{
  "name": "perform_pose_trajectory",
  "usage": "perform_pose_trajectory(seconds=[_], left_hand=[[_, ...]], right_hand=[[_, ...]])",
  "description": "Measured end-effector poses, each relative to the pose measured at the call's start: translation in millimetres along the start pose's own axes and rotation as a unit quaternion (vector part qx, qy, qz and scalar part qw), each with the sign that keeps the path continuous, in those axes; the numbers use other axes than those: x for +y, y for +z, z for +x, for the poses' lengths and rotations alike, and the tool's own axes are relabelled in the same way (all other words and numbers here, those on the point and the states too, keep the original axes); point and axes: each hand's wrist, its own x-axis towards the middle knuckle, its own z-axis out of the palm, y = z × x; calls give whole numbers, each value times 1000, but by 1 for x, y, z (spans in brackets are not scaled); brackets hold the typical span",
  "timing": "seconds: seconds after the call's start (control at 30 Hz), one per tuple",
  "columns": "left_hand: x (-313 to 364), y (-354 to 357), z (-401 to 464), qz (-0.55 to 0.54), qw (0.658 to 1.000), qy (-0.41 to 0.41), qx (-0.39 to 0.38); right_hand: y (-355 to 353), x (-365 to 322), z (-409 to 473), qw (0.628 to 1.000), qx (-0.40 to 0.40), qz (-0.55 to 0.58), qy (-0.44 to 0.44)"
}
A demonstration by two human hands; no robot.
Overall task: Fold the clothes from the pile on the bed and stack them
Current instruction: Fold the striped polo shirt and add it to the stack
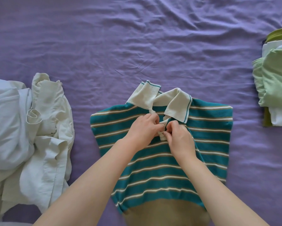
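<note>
A teal polo shirt (207,137) with white and tan stripes and a cream collar lies flat, front up, on the purple bed sheet (137,46). My left hand (141,129) and my right hand (179,136) meet at the button placket just below the collar. Both pinch the placket fabric by the small white buttons. A pile of crumpled white and pale blue clothes (27,137) lies at the left. At the right edge sits a stack of folded clothes (277,82) in light green, white and olive.
The wrinkled sheet stretches bare across the far half of the bed. The shirt's tan hem band (166,211) reaches the near edge of the view between my forearms.
</note>
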Motion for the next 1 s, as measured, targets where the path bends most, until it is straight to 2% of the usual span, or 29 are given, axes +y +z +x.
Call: perform_pose_trajectory(seconds=[0.13,0.3,0.43,0.6,0.7,0.83,1.0], left_hand=[[-6,-6,2,21,1000,-5,21],[-17,-24,10,114,993,14,18],[-22,-35,19,146,989,23,-15],[-24,-48,26,116,989,33,-82],[-19,-50,29,73,993,14,-91],[-10,-48,31,51,995,3,-81],[-8,-45,28,57,995,-15,-75]], right_hand=[[-4,1,6,998,9,-40,-39],[-7,3,4,995,40,-33,-89],[-3,-6,10,996,49,-50,-57],[-6,-11,16,998,12,-59,-26],[-11,-14,21,1000,-14,-11,5],[-19,-17,26,992,-55,110,41],[-27,-17,30,983,-75,153,64]])
